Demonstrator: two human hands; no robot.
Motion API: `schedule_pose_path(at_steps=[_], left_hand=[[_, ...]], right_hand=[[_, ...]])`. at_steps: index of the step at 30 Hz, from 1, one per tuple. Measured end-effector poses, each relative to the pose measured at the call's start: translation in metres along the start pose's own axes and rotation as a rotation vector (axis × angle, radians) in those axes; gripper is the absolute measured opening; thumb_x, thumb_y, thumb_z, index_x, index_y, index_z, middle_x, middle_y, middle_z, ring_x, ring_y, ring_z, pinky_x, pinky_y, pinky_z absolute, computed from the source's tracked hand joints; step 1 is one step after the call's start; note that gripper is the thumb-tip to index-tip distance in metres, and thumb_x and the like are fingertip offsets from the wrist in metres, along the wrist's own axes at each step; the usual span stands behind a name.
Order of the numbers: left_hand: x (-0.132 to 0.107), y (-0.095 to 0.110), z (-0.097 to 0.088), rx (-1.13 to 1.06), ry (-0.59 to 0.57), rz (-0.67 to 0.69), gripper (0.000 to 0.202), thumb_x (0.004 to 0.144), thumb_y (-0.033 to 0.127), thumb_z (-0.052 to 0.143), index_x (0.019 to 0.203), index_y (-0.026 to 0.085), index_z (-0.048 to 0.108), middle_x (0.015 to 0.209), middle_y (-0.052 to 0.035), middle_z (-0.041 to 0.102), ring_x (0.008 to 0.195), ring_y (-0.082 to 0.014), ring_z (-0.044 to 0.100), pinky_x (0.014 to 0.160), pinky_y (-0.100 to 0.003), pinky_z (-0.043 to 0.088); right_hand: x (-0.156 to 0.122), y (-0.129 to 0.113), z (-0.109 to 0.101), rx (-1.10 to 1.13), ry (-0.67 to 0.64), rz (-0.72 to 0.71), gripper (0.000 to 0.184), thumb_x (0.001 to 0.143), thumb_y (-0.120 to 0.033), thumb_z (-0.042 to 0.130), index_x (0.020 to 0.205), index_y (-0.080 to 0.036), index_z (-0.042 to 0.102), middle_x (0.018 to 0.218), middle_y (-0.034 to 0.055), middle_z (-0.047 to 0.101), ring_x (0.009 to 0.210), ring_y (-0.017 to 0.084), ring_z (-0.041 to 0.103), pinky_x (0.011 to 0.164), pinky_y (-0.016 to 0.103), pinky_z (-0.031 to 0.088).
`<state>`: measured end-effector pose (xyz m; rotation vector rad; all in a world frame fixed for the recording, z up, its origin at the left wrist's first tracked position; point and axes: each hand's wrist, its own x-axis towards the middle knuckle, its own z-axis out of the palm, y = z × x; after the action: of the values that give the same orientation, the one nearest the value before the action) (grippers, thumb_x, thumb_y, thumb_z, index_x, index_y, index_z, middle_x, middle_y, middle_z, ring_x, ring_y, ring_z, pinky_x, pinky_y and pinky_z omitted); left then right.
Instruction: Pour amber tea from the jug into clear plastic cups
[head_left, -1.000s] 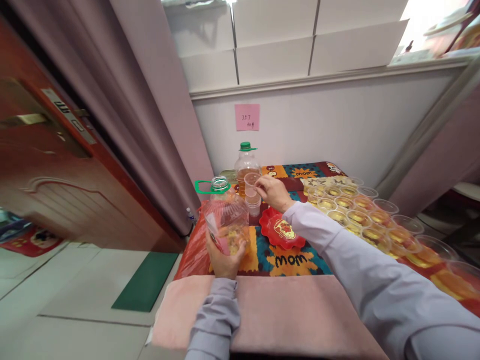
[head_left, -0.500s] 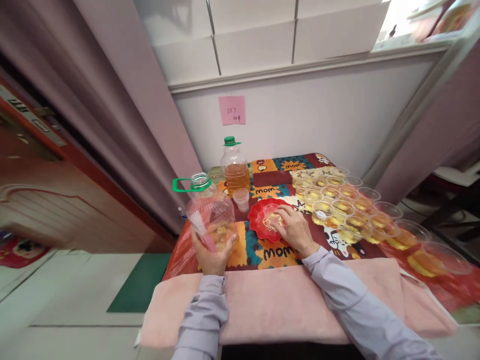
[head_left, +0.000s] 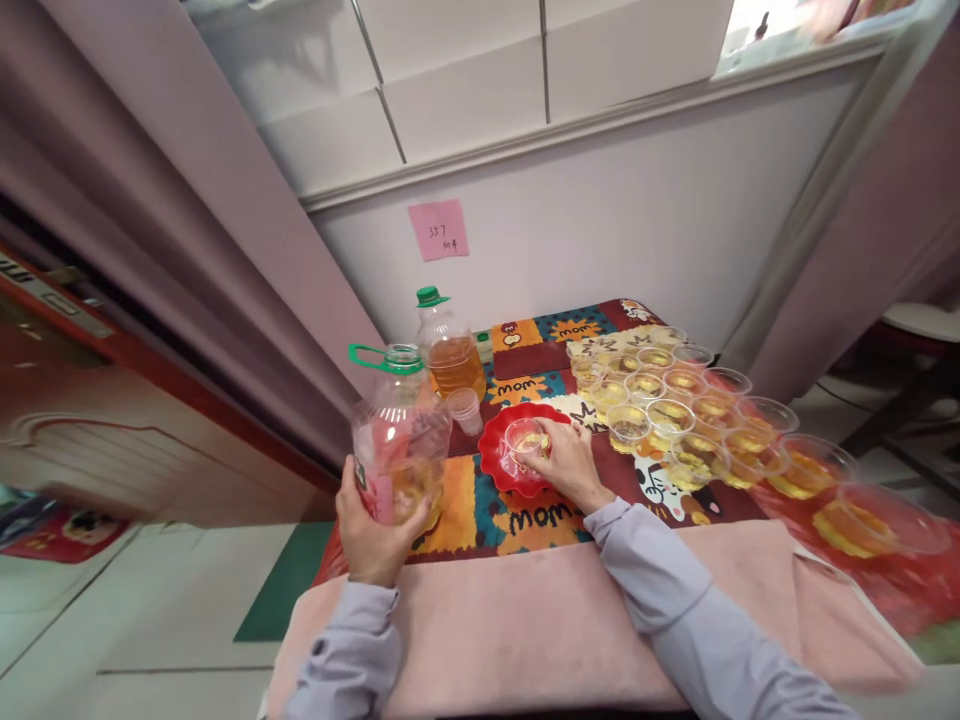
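Note:
My left hand (head_left: 369,528) is wrapped round a large clear plastic jug (head_left: 396,440) with a green ring handle, an open neck and a little yellow liquid at its bottom. It holds the jug above the table's left edge. My right hand (head_left: 568,462) grips a small clear plastic cup (head_left: 524,437) that stands on a red plastic plate (head_left: 496,457). A short stack of empty clear cups (head_left: 466,408) stands just behind the plate. Behind that stack is a second bottle (head_left: 448,349) with a green cap, about half full of amber liquid.
Several rows of clear cups with yellow liquid (head_left: 675,408) cover the right side of the patterned tablecloth (head_left: 547,518). A pink cloth (head_left: 540,620) lies along the near edge. A pink note (head_left: 439,230) is stuck on the wall. A curtain and red door stand at left.
My right hand took one cup off the stack and brought it down onto the red plate. My left hand lifted the jug slightly. The view shifted to the right.

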<state>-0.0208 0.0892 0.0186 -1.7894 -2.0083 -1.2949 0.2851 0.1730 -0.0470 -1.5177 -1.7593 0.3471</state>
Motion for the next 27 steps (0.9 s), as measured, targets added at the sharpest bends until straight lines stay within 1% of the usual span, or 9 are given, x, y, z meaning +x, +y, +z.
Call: schedule_pose_path(at_steps=[2,5,7,9,12,17,20,23,27], left_hand=[[0.009,0.006,-0.017,0.090,-0.044,0.104,0.117,0.078,0.059,0.087,0.173,0.019,0.033,0.157,-0.0214,0.057,0.145,-0.0392,0.059,0.123,-0.058,0.050],[0.022,0.014,-0.037,0.187,-0.156,0.247,0.112,0.082,0.062,0.082,0.173,0.020,0.033,0.151,-0.0200,0.058,0.139,-0.0389,0.061,0.118,-0.057,0.053],[0.029,0.019,-0.047,0.244,-0.228,0.287,0.112,0.082,0.065,0.080,0.173,0.020,0.034,0.145,-0.0193,0.059,0.133,-0.0386,0.063,0.112,-0.056,0.056],[0.035,0.023,-0.054,0.307,-0.310,0.311,0.110,0.082,0.064,0.080,0.173,0.022,0.035,0.140,-0.0171,0.060,0.126,-0.0368,0.065,0.107,-0.054,0.058],[0.041,0.030,-0.062,0.405,-0.398,0.364,0.103,0.083,0.056,0.079,0.171,0.024,0.037,0.134,-0.0147,0.061,0.119,-0.0348,0.067,0.103,-0.050,0.057],[0.046,0.043,-0.070,0.518,-0.469,0.466,0.098,0.081,0.044,0.079,0.169,0.025,0.039,0.132,-0.0140,0.062,0.115,-0.0344,0.068,0.097,-0.046,0.056],[0.048,0.048,-0.075,0.571,-0.489,0.505,0.096,0.080,0.041,0.079,0.167,0.023,0.044,0.131,-0.0156,0.063,0.115,-0.0356,0.069,0.096,-0.047,0.055],[0.050,0.052,-0.079,0.628,-0.514,0.527,0.092,0.080,0.042,0.079,0.164,0.020,0.049,0.133,-0.0178,0.063,0.117,-0.0373,0.068,0.097,-0.050,0.055],[0.053,0.058,-0.082,0.692,-0.542,0.546,0.092,0.081,0.043,0.079,0.165,0.020,0.051,0.136,-0.0206,0.063,0.120,-0.0403,0.067,0.100,-0.053,0.053]], right_hand=[[0.000,0.000,0.000,0.011,0.014,0.017,0.053,0.090,-0.049,0.083,0.134,-0.023,0.069,0.133,0.0138,0.081,0.129,0.035,0.072,0.124,0.059,0.031],[-0.001,0.002,0.001,0.016,0.033,0.051,0.061,0.090,-0.047,0.083,0.143,-0.021,0.065,0.135,0.0159,0.080,0.130,0.037,0.071,0.125,0.062,0.029],[-0.002,0.004,0.003,0.016,0.030,0.069,0.068,0.091,-0.048,0.082,0.149,-0.020,0.061,0.133,0.0167,0.081,0.130,0.038,0.071,0.125,0.064,0.028],[-0.003,0.005,0.005,0.021,0.030,0.069,0.070,0.091,-0.049,0.082,0.151,-0.020,0.060,0.135,0.0173,0.080,0.132,0.038,0.070,0.126,0.065,0.026],[-0.003,0.005,0.006,0.028,0.045,0.063,0.069,0.091,-0.051,0.081,0.149,-0.021,0.061,0.141,0.0178,0.077,0.134,0.038,0.069,0.127,0.066,0.024],[-0.003,0.004,0.006,0.036,0.046,0.060,0.058,0.092,-0.050,0.080,0.142,-0.024,0.066,0.139,0.0158,0.079,0.132,0.037,0.070,0.127,0.068,0.024],[-0.004,0.004,0.006,0.031,0.054,0.058,0.054,0.094,-0.050,0.079,0.140,-0.025,0.068,0.138,0.0148,0.079,0.131,0.037,0.071,0.128,0.068,0.024],[-0.004,0.003,0.006,0.039,0.062,0.065,0.053,0.095,-0.049,0.077,0.141,-0.024,0.068,0.138,0.0147,0.079,0.131,0.036,0.071,0.128,0.068,0.025],[-0.005,0.001,0.006,0.067,0.074,0.081,0.054,0.095,-0.049,0.077,0.141,-0.023,0.067,0.137,0.0154,0.080,0.131,0.036,0.071,0.129,0.069,0.023]])
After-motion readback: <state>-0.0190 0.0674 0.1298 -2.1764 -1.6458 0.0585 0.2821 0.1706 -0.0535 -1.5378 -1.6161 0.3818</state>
